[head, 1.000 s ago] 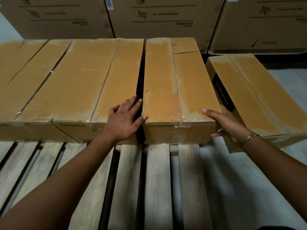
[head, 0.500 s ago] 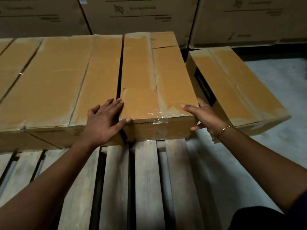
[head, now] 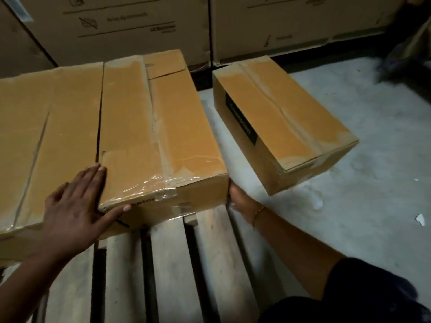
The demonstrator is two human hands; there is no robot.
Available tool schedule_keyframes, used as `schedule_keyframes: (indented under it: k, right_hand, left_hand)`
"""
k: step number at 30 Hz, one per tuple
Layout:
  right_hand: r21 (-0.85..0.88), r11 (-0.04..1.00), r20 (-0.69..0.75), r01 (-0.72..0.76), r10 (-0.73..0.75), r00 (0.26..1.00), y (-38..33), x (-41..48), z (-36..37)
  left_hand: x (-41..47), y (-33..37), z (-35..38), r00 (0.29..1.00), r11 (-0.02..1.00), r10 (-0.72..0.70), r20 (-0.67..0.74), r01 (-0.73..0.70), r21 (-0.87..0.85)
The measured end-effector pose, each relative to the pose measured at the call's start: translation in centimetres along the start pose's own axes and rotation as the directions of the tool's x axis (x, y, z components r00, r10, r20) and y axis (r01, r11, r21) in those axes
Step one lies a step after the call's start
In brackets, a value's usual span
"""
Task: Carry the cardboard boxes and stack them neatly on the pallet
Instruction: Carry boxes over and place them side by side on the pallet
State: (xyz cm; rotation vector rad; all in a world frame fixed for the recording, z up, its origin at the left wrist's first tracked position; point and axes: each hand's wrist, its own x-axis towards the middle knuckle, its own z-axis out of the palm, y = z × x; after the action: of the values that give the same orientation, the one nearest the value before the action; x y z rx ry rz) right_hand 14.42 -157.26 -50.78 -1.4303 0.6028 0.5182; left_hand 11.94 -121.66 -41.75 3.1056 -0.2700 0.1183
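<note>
Long taped cardboard boxes lie side by side on the wooden pallet (head: 172,264). The rightmost one (head: 161,136) is at the pallet's right edge. My left hand (head: 77,203) lies flat with straight fingers on the neighbouring box (head: 56,127), its thumb against the near front corner of the rightmost box. My right hand (head: 242,201) is at that box's lower right corner, its fingers hidden behind the box. Another taped box (head: 279,122) stands apart on the floor to the right.
Large printed cartons (head: 130,26) form a wall behind the pallet. Grey concrete floor (head: 361,206) stretches to the right with a few white scraps on it. Bare pallet slats run toward me in front of the boxes.
The view has swung right and the rightmost box now sits closer to its neighbour, the gap narrower. My right hand has dropped from the box's top edge to its lower right corner.
</note>
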Motion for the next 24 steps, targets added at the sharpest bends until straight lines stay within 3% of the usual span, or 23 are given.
schedule_keyframes:
  k: [4,13,24]
  right_hand:
    - [0.183,0.981,0.033,0.059,-0.066,0.997,0.9,0.7,0.9]
    - [0.072,0.994,0.069,0.076,-0.081,0.994,1.7,2.2,0.7]
    - [0.188,0.98,0.123,0.069,-0.094,0.988,0.5,4.6,0.6]
  left_hand:
    - [0.8,-1.4,1.1,0.998,0.999,-0.003,0.07,0.006,-0.037]
    - [0.5,-0.4,0.4,0.998,1.0,-0.004,0.065,0.005,-0.011]
    - [0.5,0.0,0.2,0.997,0.999,-0.012,0.076,0.009,0.035]
